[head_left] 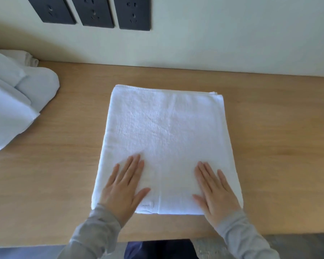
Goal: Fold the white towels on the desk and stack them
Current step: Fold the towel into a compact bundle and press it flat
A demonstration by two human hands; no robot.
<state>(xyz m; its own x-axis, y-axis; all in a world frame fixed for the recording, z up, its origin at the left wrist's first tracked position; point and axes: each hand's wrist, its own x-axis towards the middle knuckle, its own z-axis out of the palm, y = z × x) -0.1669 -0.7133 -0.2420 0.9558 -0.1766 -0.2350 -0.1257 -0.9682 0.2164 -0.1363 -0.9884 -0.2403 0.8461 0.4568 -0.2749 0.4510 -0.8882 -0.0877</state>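
White towel (166, 137), folded flat, in the middle of the desk (269, 128).
Your left hand (123, 191) and right hand (216, 195) lie flat on its near edge, fingers straight, gripping nothing; more white towels (13, 101) sit heaped at the desk's far left, well apart.

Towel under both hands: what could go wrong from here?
1. The towel shows slightly offset layers at its far right corner; another fold may splay them further.
2. Its near edge lies close to the front edge of the desk, with the left hand and right hand flat on it; a pull toward the body could drag it off.
3. The pile at left looks loose, so a stack there may lean.
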